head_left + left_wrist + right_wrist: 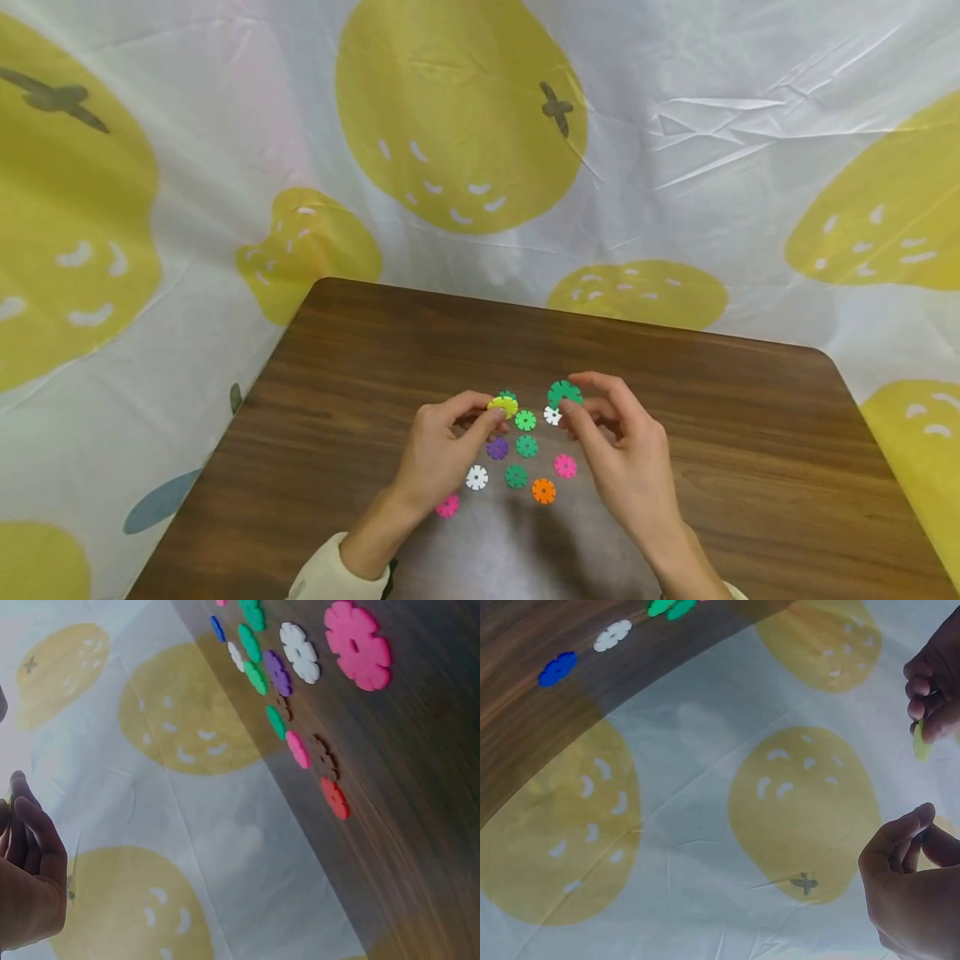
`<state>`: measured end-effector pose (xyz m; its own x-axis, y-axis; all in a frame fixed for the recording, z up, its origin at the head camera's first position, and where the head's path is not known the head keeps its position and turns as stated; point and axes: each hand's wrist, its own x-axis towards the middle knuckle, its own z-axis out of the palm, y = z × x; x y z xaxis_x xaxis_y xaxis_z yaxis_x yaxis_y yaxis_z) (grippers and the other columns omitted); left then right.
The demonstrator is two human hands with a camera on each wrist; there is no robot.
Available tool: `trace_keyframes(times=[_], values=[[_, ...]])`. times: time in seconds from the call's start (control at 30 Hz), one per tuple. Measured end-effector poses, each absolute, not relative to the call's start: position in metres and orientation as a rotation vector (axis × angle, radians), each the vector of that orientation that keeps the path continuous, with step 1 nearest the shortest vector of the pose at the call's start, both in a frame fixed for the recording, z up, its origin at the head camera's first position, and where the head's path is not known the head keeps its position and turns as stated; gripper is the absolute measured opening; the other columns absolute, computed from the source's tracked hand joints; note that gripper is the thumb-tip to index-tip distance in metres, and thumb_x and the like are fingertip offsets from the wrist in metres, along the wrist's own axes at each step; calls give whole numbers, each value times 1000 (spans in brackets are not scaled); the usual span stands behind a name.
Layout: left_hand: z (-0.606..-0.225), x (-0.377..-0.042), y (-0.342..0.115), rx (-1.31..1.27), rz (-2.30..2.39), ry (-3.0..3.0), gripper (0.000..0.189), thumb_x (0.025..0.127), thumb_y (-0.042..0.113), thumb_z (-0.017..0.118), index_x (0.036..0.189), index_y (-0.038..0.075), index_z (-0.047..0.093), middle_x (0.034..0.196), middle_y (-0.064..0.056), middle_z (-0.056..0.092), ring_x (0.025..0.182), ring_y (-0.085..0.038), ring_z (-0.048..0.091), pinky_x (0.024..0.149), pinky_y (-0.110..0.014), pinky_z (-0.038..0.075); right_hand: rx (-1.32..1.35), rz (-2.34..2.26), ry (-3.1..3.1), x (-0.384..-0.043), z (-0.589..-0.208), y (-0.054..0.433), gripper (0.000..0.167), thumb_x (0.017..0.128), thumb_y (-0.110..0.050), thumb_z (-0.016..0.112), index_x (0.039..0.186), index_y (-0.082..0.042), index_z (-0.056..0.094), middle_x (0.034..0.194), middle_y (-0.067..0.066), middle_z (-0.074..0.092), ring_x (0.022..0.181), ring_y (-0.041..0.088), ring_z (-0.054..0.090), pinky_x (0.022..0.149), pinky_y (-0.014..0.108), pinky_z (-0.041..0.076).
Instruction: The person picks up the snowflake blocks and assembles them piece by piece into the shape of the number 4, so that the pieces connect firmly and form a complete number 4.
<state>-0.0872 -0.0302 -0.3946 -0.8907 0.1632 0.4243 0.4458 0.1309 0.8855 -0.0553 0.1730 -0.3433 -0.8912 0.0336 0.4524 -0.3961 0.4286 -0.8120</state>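
Between thumb and fingertips my left hand (pixel 444 442) pinches a yellow notched plastic disc (pixel 503 406), held up over the table. My right hand (pixel 630 454) pinches a larger-looking green notched disc (pixel 564 392) a short way to the right, and the two discs are apart. Below the hands lie loose discs of the same kind: a purple disc (pixel 497 448), a light green disc (pixel 525 420), an orange disc (pixel 543 491) and a white disc (pixel 477 477). In the right wrist view the yellow disc (pixel 921 741) shows edge-on, while the fingers hide most of the green one.
More discs lie on the brown wooden table (pixel 360 358), among them a pink disc (pixel 566 466), a blue disc (pixel 558 669) and a red disc (pixel 335 798). A white cloth (pixel 480 258) printed with yellow fruit hangs behind and beside the table.
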Motion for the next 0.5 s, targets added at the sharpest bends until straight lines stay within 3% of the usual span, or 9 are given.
trace_keyframes(times=[0.23, 0.5], values=[[-393, -88, -25, -734, -1745, -2116, 6, 96, 8, 71, 97, 4, 76, 80, -11, 78, 67, -6, 68, 61, -26, 59, 357, 1389, -2312, -59, -343, 166, 25, 96, -7, 72, 119, -17, 69, 75, -7, 72, 70, 7, 68, 62, 20, 57], [-393, -89, -21, -800, -1628, -2101, 3, 95, 5, 72, 95, 3, 74, 76, -2, 75, 63, -1, 56, 54, -19, 50, 365, 1344, -2363, -60, -347, 163, 24, 96, -7, 72, 118, -15, 69, 76, -7, 73, 69, 4, 70, 58, 21, 57]])
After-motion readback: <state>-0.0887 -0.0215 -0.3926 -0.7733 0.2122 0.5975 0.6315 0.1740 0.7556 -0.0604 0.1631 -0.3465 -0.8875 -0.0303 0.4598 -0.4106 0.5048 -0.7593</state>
